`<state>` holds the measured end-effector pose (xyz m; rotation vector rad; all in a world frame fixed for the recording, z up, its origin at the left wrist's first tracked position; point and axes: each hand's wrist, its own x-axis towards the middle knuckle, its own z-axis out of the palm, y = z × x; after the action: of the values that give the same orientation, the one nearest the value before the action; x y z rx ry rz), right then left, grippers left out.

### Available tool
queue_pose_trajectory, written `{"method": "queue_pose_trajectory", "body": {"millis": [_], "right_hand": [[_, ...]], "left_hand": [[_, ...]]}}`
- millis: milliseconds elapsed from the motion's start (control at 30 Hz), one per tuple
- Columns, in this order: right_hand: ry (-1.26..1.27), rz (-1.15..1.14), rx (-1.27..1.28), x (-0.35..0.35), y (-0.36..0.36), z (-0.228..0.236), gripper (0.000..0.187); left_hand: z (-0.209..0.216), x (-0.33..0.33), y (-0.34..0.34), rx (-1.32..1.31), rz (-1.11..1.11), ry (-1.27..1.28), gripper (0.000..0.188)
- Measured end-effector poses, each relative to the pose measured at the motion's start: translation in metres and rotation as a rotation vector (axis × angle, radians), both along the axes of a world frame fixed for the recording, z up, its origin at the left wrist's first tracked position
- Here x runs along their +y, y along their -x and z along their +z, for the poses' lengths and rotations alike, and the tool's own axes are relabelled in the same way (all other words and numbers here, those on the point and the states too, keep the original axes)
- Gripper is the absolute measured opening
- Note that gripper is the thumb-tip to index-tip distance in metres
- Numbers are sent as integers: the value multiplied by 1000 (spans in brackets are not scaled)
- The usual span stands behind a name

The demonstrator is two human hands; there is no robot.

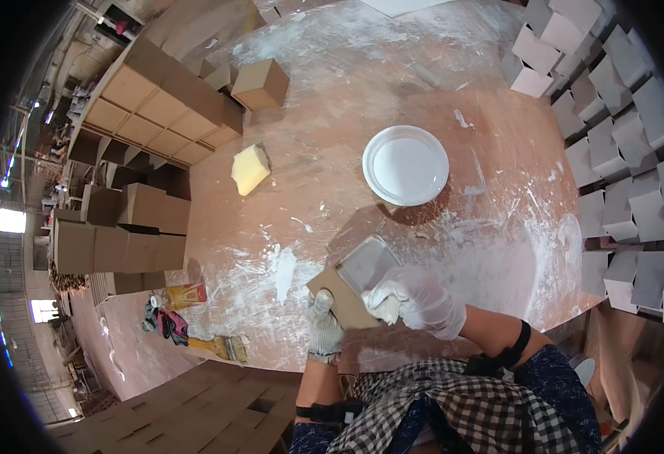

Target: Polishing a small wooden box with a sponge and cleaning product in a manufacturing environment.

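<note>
A small brown box (353, 304) is tilted in front of me, its open side showing a pale greyish inside. My left hand (323, 321), in a striped knit glove, grips it by the left side, with the thumb pressed on the brown panel. My right hand (423, 299) wears a white glove with a thin clear plastic cover. Its fingers are bent together at the box's right edge, over a crumpled whitish bit I cannot make out. Beyond the box stands a round white tub (405, 165) with white, paint-like stuff inside.
A yellow sponge block (250, 169) lies left on the white-smeared table (317, 197). Brown boxes (147, 106) are stacked at left, white-coated boxes (612, 151) at right. A brush (230, 349), a yellow-red packet (186, 295) and a pink-grey cloth (172, 325) lie near left.
</note>
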<state>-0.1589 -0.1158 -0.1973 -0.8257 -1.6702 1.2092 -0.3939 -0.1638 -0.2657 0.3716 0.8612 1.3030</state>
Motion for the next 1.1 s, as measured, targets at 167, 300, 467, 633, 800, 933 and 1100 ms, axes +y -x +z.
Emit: {"method": "queue_pose_trajectory", "body": {"millis": [167, 300, 467, 633, 800, 933, 1100], "right_hand": [[-105, 99, -429, 45, -6, 2, 5], [-127, 134, -62, 34, 7, -11, 7], [-168, 256, -48, -19, -14, -28, 9], [-208, 141, -178, -1, -37, -42, 11], [197, -289, -58, -6, 13, -24, 22], [320, -80, 74, -24, 27, -15, 24], [-109, 252, -163, -31, -4, -28, 12]], "left_hand": [[-2, -1, -7, -6, -54, 158, 64], [-20, -4, -5, -66, -15, 242, 63], [-17, -6, 2, -53, -60, 227, 64], [-12, 1, 1, 49, -132, 157, 64], [-14, 2, 1, 25, -122, 173, 60], [-18, 0, 4, 63, -125, 249, 62], [-20, 4, 0, -38, -104, 175, 60]]}}
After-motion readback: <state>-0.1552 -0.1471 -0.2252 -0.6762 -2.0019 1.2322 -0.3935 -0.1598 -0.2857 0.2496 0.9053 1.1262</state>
